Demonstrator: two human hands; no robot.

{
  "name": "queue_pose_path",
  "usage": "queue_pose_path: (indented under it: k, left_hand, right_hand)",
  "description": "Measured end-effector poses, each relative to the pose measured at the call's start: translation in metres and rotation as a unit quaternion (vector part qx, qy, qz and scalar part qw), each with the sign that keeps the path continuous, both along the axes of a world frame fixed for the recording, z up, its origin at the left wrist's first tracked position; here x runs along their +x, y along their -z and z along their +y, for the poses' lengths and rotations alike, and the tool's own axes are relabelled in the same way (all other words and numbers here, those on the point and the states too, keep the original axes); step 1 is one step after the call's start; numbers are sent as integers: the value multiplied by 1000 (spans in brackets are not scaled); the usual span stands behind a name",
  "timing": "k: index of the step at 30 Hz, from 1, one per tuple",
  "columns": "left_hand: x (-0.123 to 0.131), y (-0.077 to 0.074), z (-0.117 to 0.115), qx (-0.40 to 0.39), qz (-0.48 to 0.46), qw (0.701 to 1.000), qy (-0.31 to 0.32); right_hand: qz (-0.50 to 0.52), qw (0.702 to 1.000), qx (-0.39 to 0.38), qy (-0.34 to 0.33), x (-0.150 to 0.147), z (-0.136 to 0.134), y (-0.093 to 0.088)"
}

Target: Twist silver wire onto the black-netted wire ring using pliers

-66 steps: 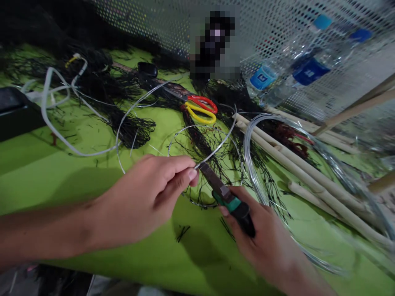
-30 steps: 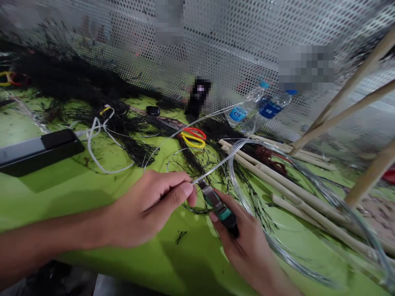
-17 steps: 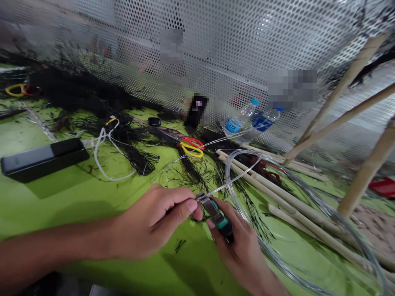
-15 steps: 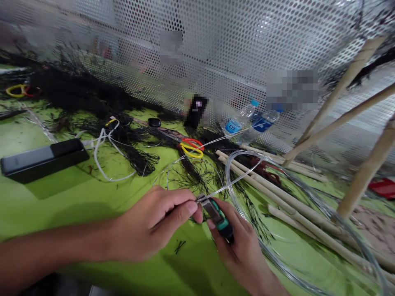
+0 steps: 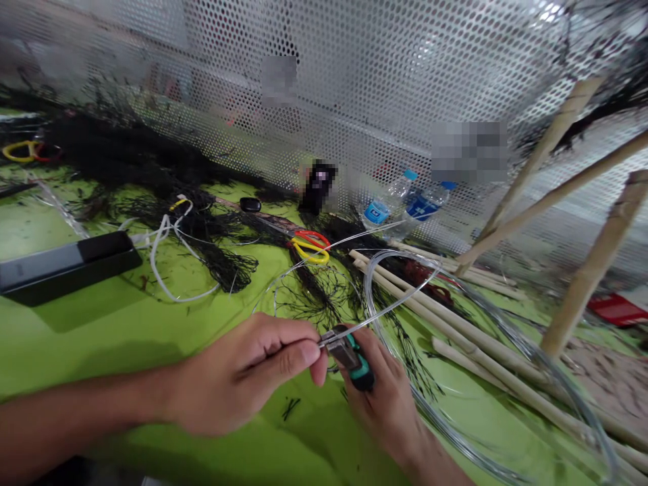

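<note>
Between thumb and fingers, my left hand (image 5: 253, 378) pinches the end of a silvery wire (image 5: 392, 305). Pliers (image 5: 357, 363) with green-and-black handles are gripped in my right hand (image 5: 387, 398). Their jaws meet the wire right beside my left fingertips. From there the wire runs up to the right into a large loose coil (image 5: 372, 283) that sweeps down the right side. Just beyond my hands lie dark, tangled root-like strands (image 5: 316, 293) and scissors (image 5: 310, 246) with red and yellow handles.
A black power bank (image 5: 71, 263) with a white cable (image 5: 156, 270) lies at left. Pale wooden sticks (image 5: 455, 324) extend along the right, and upright poles (image 5: 592, 263) rise there. Two water bottles (image 5: 389, 202) stand against the perforated metal panel (image 5: 354, 74). A dark heap of strands (image 5: 116, 148) fills the back left.
The pliers have turned in my right hand, and their jaws now sit across the wire next to my left fingers. The whole view has shifted slightly.
</note>
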State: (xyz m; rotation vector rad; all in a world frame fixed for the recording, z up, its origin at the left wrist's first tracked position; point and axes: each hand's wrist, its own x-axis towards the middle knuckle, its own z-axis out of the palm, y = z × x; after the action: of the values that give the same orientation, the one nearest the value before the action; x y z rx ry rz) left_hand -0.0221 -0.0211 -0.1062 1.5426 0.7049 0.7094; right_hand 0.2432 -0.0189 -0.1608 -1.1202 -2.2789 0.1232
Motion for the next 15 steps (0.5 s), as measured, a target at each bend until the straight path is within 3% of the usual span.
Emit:
queue_pose_path:
  k: [8, 11, 13, 15]
  left_hand:
    - [-1, -14, 5, 25, 19, 999, 19]
    - [8, -19, 4, 162, 86, 981, -58]
    - [16, -19, 4, 346, 137, 915, -155]
    - [23, -20, 6, 523, 173, 799, -242]
  right_hand:
    - [25, 1000, 11, 7, 0, 15, 1]
    - [44, 998, 24, 24, -2, 15, -1]
    - [57, 997, 29, 37, -6, 12, -6]
    - [72, 995, 35, 51, -11, 8, -14]
